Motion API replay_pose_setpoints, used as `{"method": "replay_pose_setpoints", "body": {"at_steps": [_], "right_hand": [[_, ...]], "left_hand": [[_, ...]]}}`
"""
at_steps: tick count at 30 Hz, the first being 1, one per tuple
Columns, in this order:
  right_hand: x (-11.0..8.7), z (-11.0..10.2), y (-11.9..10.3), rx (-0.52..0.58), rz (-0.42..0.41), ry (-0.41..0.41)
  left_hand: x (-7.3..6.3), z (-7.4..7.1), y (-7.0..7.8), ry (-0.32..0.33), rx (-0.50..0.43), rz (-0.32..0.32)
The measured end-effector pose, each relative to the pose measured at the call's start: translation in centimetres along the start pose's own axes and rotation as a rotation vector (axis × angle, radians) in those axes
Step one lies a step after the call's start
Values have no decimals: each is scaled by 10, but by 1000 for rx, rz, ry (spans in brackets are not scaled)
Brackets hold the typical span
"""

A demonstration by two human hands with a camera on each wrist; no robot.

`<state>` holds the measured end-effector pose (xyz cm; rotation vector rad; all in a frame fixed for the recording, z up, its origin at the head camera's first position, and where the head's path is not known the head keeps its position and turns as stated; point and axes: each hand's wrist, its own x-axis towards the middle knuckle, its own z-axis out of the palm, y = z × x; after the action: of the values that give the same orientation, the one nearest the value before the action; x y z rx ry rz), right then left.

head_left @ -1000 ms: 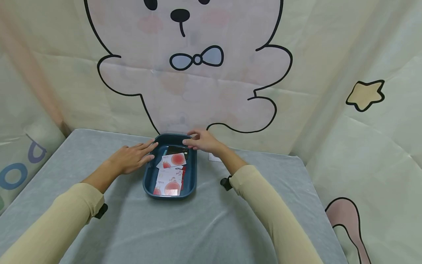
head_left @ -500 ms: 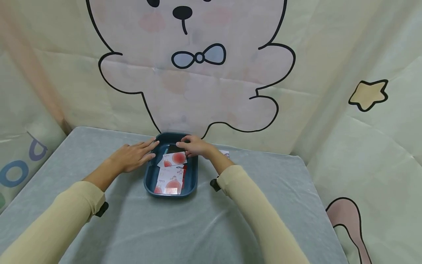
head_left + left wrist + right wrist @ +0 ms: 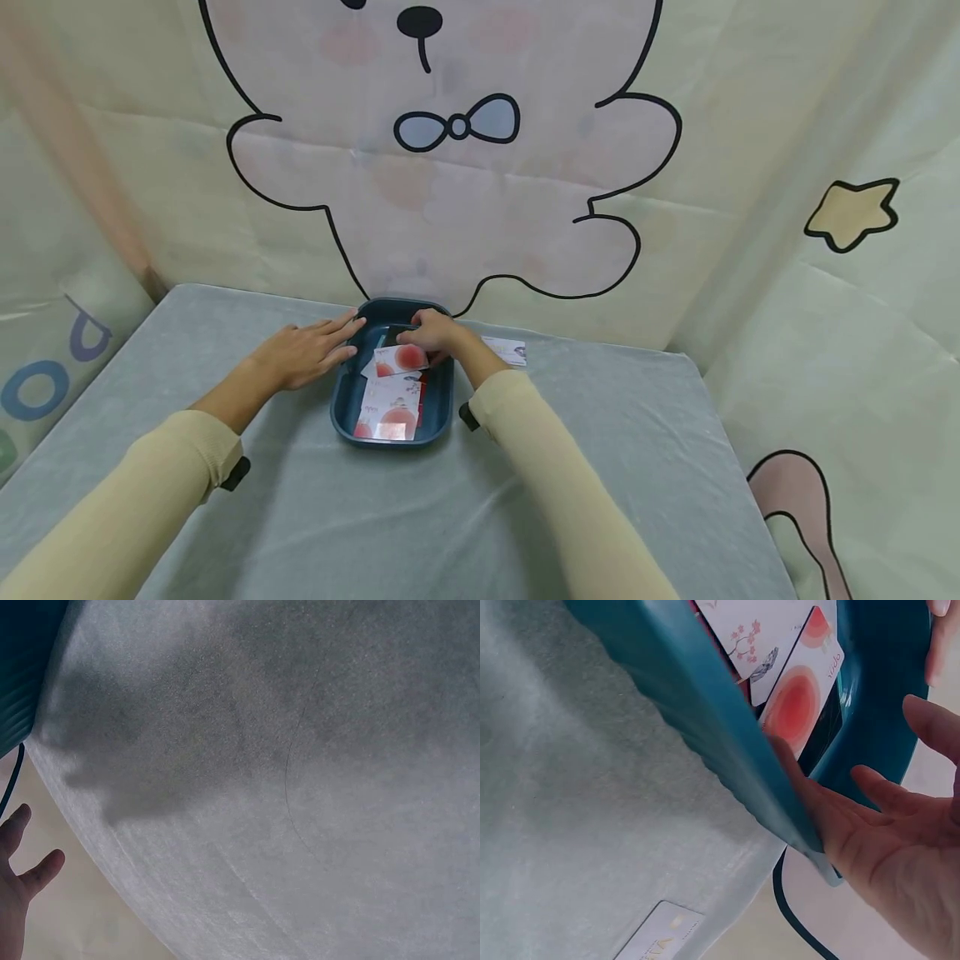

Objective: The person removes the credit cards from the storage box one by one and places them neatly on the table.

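One red-circled card [image 3: 401, 360] lies crosswise in the tray [image 3: 393, 444], just left of the wide-spread right grip [image 3: 440, 333]; straight-fingered left grip [image 3: 300, 356] farther.

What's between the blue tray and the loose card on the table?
Grey cloth, bare from tray to card in the right wrist view; the head view shows the right forearm over it.

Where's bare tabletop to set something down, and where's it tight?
Free: tabletop right of the right sleeve and white card; also the near stretch between both sleeves. Tight: the tray, with overlapping cards inside, left hand at its rim, right hand reaching in.
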<state>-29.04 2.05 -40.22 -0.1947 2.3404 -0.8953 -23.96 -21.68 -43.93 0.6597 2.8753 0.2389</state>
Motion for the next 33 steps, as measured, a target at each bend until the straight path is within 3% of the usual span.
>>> {"method": "replay_pose_setpoints", "body": {"at_steps": [6,13,22,27,33], "right_hand": [[4,5,-2,-25,51,-12],[8,13,-2,-93,12,-5],[10,18,-4,-90,-11,-10],[10,19,-4,-57,-7,-14],[11,20,-2,61,52,29]], "left_hand": [[1,0,3,6,17,7],[2,-1,1,18,27,18],[1,-1,-1,20,28,9],[1,0,-2,15,15,7],[1,1,-1,13,8,10]]}}
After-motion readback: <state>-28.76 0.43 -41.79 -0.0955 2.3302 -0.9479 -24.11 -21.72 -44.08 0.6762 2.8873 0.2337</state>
